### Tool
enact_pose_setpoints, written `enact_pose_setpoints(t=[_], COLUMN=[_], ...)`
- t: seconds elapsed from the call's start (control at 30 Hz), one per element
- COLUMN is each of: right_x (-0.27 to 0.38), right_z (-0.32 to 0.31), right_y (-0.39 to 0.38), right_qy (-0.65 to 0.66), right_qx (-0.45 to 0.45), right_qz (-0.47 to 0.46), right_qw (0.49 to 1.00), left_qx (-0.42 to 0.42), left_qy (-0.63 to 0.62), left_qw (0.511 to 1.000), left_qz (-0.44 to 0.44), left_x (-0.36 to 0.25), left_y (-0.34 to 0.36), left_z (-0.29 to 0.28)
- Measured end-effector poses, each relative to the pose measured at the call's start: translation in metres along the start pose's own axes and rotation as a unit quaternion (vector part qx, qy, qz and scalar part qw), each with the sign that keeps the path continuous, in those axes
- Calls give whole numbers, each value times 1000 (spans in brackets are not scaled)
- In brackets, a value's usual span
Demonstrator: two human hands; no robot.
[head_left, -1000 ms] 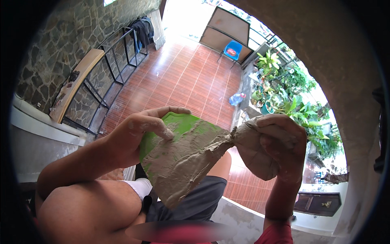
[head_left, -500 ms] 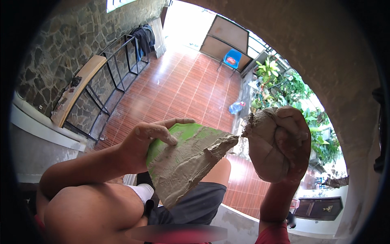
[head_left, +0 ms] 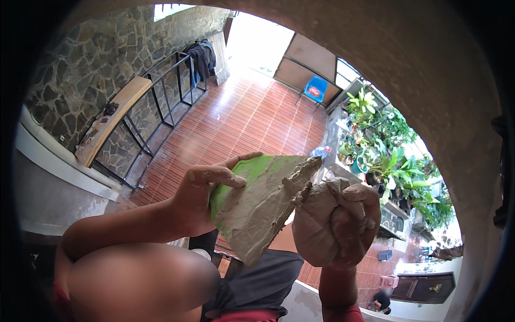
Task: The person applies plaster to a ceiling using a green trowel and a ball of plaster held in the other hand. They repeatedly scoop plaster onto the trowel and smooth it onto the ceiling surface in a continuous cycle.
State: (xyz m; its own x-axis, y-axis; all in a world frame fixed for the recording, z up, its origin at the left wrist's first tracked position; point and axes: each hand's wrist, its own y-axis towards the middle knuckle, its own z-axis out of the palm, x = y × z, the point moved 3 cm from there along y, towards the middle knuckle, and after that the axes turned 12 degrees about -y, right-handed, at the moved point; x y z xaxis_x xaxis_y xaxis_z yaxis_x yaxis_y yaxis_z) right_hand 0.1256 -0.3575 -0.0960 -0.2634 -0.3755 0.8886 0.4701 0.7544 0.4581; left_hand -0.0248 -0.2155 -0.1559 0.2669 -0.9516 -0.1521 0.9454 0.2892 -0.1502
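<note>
My left hand (head_left: pixel 199 196) grips a flat green plastic scraper (head_left: pixel 252 169) by its left side, thumb on top and fingers underneath. Grey-brown paste (head_left: pixel 263 209) coats most of its upper face, with a thick ridge along the right edge. Closed around a crumpled plastic bag (head_left: pixel 314 228) bulging with what looks like the same paste, my right hand (head_left: pixel 357 228) is just right of the scraper. The bag's paste-crusted mouth (head_left: pixel 301 197) meets the scraper's right edge. My left fingers are mostly hidden beneath the scraper.
Below my hands are my bare leg and dark shorts (head_left: pixel 257 284). Red-brown tiles (head_left: pixel 241 118) cover the floor. A black metal frame (head_left: pixel 166 110) stands left by the stone wall, a blue chair (head_left: pixel 315 88) far off, potted plants (head_left: pixel 394 161) right. Another person (head_left: pixel 382 299) is at lower right.
My right hand has brought the bag left and down, and its mouth now presses at the scraper's edge. The scraper has moved slightly right. The whole view has shifted a little.
</note>
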Motion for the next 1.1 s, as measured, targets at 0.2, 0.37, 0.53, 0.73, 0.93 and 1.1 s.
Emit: enact_pose_setpoints(t=[0.2,0.37,0.53,0.73,0.93,1.1], right_x=[4,-16,-59,-135,-217,-281], right_z=[-2,-5,-5,21,56,70], right_y=[-1,-10,-19,-62,-125,-183], right_qy=[-6,203,194,176,4,178], right_qx=[-18,-24,9,-90,1,-136], right_qz=[-25,18,78,256,145,420], right_qw=[1000,979,978,946,989,880], left_qx=[23,33,82,65,-107,-126], left_qy=[-16,-27,-13,79,371,532], left_qw=[999,999,992,922,631,321], left_qz=[18,27,90,372,673,773], left_x=[-2,-10,-34,-91,-183,-247], left_y=[2,-6,-16,-48,-73,-68], left_z=[2,2,17,58,101,159])
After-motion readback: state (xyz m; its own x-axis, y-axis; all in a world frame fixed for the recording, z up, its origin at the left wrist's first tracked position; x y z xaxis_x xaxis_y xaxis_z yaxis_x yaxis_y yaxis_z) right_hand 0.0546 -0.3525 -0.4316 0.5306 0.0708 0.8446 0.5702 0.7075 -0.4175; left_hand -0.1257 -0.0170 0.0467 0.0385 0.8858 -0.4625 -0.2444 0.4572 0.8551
